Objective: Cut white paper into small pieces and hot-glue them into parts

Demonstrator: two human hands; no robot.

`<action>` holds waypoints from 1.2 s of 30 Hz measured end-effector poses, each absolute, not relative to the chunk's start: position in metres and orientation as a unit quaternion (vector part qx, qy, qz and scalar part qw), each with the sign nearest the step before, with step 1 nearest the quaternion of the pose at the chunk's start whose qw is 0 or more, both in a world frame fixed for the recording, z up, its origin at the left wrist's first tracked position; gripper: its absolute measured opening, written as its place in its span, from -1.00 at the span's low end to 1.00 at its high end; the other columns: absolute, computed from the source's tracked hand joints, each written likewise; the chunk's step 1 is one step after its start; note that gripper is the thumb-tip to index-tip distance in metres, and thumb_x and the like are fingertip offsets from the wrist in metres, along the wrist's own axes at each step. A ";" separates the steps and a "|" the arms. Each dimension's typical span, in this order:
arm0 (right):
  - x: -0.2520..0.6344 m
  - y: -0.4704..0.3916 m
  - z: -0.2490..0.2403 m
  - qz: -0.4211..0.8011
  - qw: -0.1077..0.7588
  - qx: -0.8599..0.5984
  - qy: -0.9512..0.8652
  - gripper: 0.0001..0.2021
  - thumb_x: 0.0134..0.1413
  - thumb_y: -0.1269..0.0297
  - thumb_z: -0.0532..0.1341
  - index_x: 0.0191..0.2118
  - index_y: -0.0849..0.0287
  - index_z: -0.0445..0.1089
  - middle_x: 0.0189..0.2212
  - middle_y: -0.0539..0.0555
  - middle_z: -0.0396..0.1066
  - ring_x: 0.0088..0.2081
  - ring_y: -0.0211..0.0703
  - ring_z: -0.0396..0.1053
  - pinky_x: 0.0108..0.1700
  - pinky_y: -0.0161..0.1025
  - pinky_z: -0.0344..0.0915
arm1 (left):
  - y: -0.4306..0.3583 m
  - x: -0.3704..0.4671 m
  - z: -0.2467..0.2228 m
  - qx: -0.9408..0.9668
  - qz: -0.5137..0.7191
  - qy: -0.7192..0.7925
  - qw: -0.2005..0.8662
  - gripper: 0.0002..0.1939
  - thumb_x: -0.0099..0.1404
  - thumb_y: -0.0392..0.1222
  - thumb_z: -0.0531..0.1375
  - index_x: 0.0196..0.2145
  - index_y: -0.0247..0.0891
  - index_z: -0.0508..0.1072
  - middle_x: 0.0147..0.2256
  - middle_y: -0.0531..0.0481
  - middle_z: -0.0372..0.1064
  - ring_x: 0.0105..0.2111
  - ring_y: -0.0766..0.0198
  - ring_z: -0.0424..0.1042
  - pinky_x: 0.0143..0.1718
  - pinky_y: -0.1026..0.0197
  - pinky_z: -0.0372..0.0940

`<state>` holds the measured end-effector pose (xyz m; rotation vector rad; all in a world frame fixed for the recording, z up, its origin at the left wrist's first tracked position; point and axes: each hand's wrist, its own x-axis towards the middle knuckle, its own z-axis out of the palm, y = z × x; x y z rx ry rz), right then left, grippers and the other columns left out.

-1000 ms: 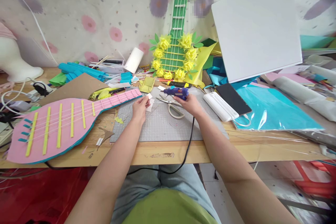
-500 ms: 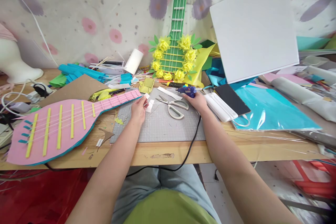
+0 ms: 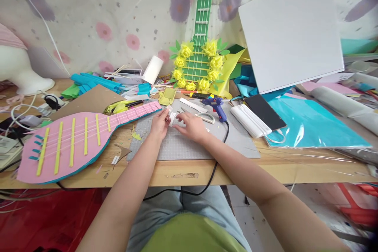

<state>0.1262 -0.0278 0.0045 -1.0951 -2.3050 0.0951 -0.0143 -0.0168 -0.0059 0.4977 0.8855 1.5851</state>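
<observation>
A white dummy head [image 3: 17, 65] is standing far left of the left hand [image 3: 159, 124]; a wrapped blue sheet [image 3: 315, 126] is lying right of the right hand [image 3: 191, 126].

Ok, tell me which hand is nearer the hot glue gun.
Right. The right hand is left of the hot glue gun, not touching it; the left hand is farther left, holding a small white piece.

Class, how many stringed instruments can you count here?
2: a pink one lying on the table, left of the left hand, and a green one standing at the back, its top out of view. Others may be hidden.
</observation>
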 end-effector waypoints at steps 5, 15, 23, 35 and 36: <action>0.119 -0.030 -0.006 0.052 0.249 -0.461 -0.850 -0.78 0.15 0.17 0.00 -0.24 0.17 0.28 -0.42 0.06 0.41 -0.37 -0.21 0.34 -0.38 -0.33 0.05 | -0.019 -0.012 -0.006 0.211 0.667 0.382 0.604 -0.79 -0.15 -0.25 0.34 -0.55 -0.35 0.38 -0.65 0.17 0.14 -0.64 0.55 0.13 -0.60 0.45 0.11; 0.122 -0.026 -0.001 0.097 0.229 -0.477 -0.843 -0.80 0.17 0.27 -0.05 -0.31 0.16 0.29 -0.47 0.05 0.41 -0.45 -0.21 0.30 -0.42 -0.33 0.00 | -0.016 -0.010 -0.008 0.197 0.667 0.388 0.605 -0.85 -0.11 -0.32 0.32 -0.52 -0.35 0.43 -0.65 0.15 0.20 -0.65 0.56 0.15 -0.57 0.44 0.11; 0.123 -0.025 0.001 0.139 0.235 -0.468 -0.840 -0.80 0.16 0.27 -0.05 -0.33 0.15 0.28 -0.51 0.01 0.38 -0.49 -0.24 0.28 -0.42 -0.35 0.04 | -0.018 -0.009 -0.005 0.190 0.666 0.386 0.609 -0.87 -0.10 -0.34 0.32 -0.55 -0.35 0.42 -0.67 0.16 0.21 -0.66 0.57 0.16 -0.58 0.45 0.11; 0.126 -0.025 0.002 0.200 0.253 -0.459 -0.828 -0.82 0.14 0.29 -0.04 -0.40 0.16 0.25 -0.55 -0.01 0.35 -0.49 -0.25 0.28 -0.37 -0.36 0.08 | -0.019 -0.010 -0.006 0.234 0.637 0.378 0.629 -0.86 -0.06 -0.28 0.31 -0.49 -0.32 0.42 -0.49 0.04 0.41 -0.44 0.42 0.40 -0.23 0.28 0.27; 0.126 -0.025 0.003 0.204 0.256 -0.455 -0.828 -0.82 0.14 0.30 -0.04 -0.41 0.16 0.24 -0.56 -0.02 0.35 -0.49 -0.26 0.28 -0.37 -0.36 0.08 | -0.019 -0.009 -0.006 0.233 0.637 0.381 0.628 -0.86 -0.06 -0.28 0.31 -0.49 -0.32 0.42 -0.48 0.04 0.41 -0.44 0.42 0.40 -0.23 0.27 0.28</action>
